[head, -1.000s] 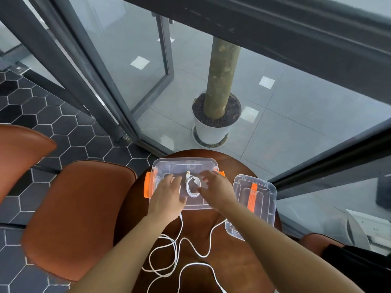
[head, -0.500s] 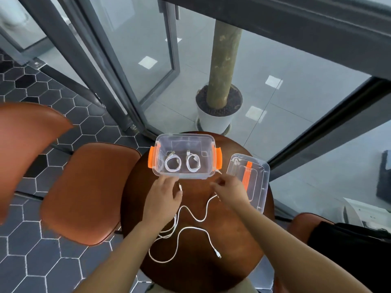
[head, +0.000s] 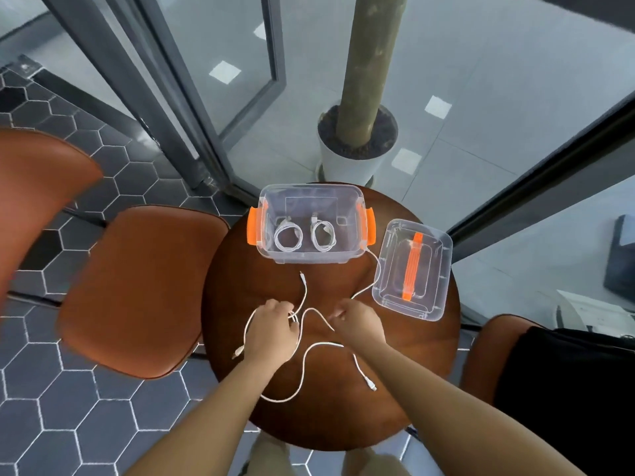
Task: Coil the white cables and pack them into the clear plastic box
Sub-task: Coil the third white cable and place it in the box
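Left hand (head: 275,329) curls fingers round loose white cables (head: 303,369) mid-table. Right hand (head: 357,324) pinches one strand just beside it, fingers bent. Cables sprawl across round dark wooden table (head: 343,417), plug ends lying free. Clear plastic box with orange side latches (head: 311,257) sits open at far edge, two coiled white cables (head: 288,237) side by side inside. Clear lid with orange handle (head: 429,269) lies right of box, one strand running between them.

Left hand (head: 275,333) and right hand (head: 357,326) are bare; forearms (head: 206,417) unsleeved; trousers (head: 269,456) beige.
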The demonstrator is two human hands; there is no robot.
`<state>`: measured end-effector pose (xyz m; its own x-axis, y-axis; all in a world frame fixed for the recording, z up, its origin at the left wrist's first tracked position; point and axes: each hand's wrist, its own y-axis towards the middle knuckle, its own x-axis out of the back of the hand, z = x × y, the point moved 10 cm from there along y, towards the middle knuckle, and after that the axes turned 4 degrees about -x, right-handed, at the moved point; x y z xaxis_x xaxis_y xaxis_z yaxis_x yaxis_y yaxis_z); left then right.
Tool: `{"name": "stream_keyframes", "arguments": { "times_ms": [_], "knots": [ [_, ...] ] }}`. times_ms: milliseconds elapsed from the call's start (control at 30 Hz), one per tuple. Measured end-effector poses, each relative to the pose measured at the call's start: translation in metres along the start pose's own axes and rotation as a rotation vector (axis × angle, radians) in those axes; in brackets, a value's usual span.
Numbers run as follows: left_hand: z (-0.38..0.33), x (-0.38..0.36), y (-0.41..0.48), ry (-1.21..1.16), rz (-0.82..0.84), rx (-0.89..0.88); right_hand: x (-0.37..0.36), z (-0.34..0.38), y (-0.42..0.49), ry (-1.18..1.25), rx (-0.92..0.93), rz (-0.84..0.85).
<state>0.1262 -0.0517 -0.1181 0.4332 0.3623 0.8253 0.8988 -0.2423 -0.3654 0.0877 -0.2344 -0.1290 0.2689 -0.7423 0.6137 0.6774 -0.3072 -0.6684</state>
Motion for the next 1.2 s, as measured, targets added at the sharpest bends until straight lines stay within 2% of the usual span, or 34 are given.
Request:
{"name": "stream_keyframes", "arguments": {
  "times_ms": [200,367,467,567,633,800,900,967,1033,1133,1200],
  "knots": [
    [-0.01,-0.02,0.049,0.183,0.014,-0.153,-0.03,0.022,0.027,-0.033,0.008,-0.025],
    [-0.01,-0.036,0.065,0.427,0.093,-0.152,-0.033,0.016,0.038,-0.04,-0.003,-0.055],
    [-0.002,-0.034,0.07,0.419,0.092,-0.116,-0.034,0.01,0.038,-0.004,0.002,-0.038],
    [0.002,-0.015,0.067,0.245,-0.032,-0.097,-0.027,0.011,0.034,0.026,0.017,-0.048],
    [0.004,-0.008,0.062,0.184,-0.057,-0.088,-0.025,0.014,0.028,0.022,0.039,-0.036],
    [-0.008,-0.023,0.064,0.436,0.084,-0.144,-0.02,0.021,0.026,-0.04,0.069,0.001],
    [-0.009,-0.032,0.069,0.494,0.109,-0.162,-0.018,0.015,0.031,-0.031,0.061,-0.004],
    [-0.004,-0.031,0.07,0.438,0.089,-0.129,-0.019,0.014,0.032,-0.018,0.061,0.0],
    [0.0,-0.021,0.065,0.28,-0.001,-0.103,-0.022,0.018,0.029,-0.002,0.065,0.003],
    [0.005,0.002,0.05,-0.114,-0.091,-0.02,-0.025,0.033,0.018,0.064,0.103,0.052],
    [0.011,0.015,0.037,-0.41,-0.066,0.119,-0.032,0.049,0.005,0.142,0.177,0.145]
  ]
}}
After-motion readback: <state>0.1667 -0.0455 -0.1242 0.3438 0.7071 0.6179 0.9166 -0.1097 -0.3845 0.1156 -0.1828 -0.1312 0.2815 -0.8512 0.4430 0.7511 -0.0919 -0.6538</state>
